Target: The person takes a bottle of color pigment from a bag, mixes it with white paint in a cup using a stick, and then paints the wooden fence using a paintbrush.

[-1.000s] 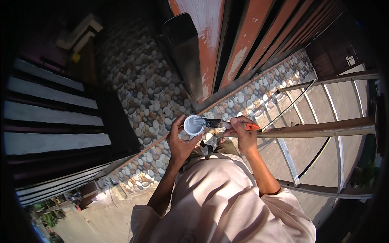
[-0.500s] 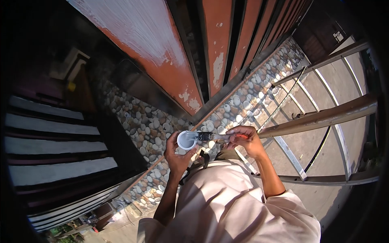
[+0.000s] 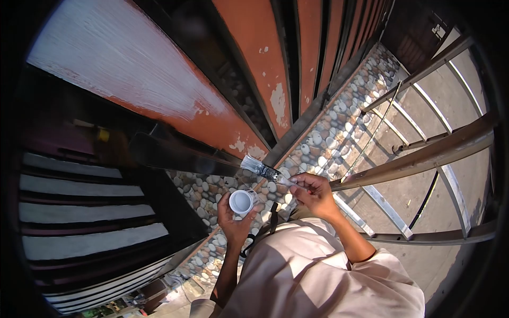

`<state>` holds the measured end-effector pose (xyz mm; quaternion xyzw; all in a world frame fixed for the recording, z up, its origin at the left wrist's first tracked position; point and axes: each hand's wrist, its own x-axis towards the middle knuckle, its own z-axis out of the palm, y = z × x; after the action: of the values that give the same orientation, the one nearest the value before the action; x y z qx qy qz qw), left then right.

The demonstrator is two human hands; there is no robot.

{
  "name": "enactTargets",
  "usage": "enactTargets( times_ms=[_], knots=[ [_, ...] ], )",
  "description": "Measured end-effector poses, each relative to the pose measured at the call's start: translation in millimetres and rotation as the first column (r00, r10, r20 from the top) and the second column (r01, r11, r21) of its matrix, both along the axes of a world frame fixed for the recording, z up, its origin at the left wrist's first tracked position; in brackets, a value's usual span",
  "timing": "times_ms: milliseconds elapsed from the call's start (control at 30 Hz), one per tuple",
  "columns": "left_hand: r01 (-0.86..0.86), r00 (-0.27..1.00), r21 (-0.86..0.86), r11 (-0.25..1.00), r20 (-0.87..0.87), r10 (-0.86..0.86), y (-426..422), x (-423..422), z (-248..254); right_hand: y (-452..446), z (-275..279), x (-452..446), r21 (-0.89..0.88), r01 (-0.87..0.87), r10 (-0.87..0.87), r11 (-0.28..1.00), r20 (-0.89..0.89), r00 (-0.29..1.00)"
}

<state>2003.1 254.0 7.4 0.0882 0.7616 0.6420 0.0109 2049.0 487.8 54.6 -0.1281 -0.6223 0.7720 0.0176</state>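
Observation:
My left hand (image 3: 233, 222) wraps round a small white cup (image 3: 242, 202) with pale grey-white paint inside. In my right hand (image 3: 314, 195) is a paintbrush (image 3: 268, 171), gripped by its handle. Its bristles are coated in whitish paint and point up and left, apart from the cup. Beyond the brush stands an orange slat (image 3: 212, 127) whose upper part carries streaky whitish paint. Bare orange and a few chipped pale spots show at its lower end.
More orange slats (image 3: 254, 58) with dark gaps run toward the upper right. Pebbled ground (image 3: 323, 138) lies along their base. A metal frame with rungs (image 3: 435, 151) leans at the right. White-and-dark slats (image 3: 90, 212) stand at the left.
The brush has come out of the cup and swung up and left, toward the orange slat. The cup has shifted slightly down. My view has turned, bringing more of the painted slat into sight.

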Motion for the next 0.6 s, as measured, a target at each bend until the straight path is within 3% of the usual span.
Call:
enactTargets(
  times_ms=[33, 300, 367, 433, 600],
  knots=[
    [0.003, 1.000, -0.005, 1.000, -0.003, -0.003, -1.2, 0.9, 0.3, -3.4, 2.4, -5.1, -0.172, 0.087, -0.084, 0.981, 0.021, 0.996],
    [-0.106, 0.994, -0.015, 0.994, -0.021, 0.105, -8.3, 10.7, 6.8, -47.5, 2.1, -68.7, -0.091, 0.155, -0.174, 0.984, -0.271, 0.947],
    [-0.124, 0.992, -0.016, 0.992, -0.026, 0.124, -11.3, 12.6, 7.3, -54.4, -5.0, -79.3, -0.135, 0.155, -0.187, 0.979, -0.269, 0.945],
    [-0.135, 0.991, -0.018, 0.991, -0.022, 0.135, -13.5, 13.5, 8.0, -58.5, -19.4, -86.8, 0.102, 0.257, -0.218, 0.961, -0.296, 0.930],
    [-0.167, 0.986, -0.005, 0.986, -0.028, 0.167, -21.9, 15.9, 3.1, -54.8, -53.8, -73.4, 0.185, 0.242, -0.216, 0.952, -0.147, 0.965]
  ],
)
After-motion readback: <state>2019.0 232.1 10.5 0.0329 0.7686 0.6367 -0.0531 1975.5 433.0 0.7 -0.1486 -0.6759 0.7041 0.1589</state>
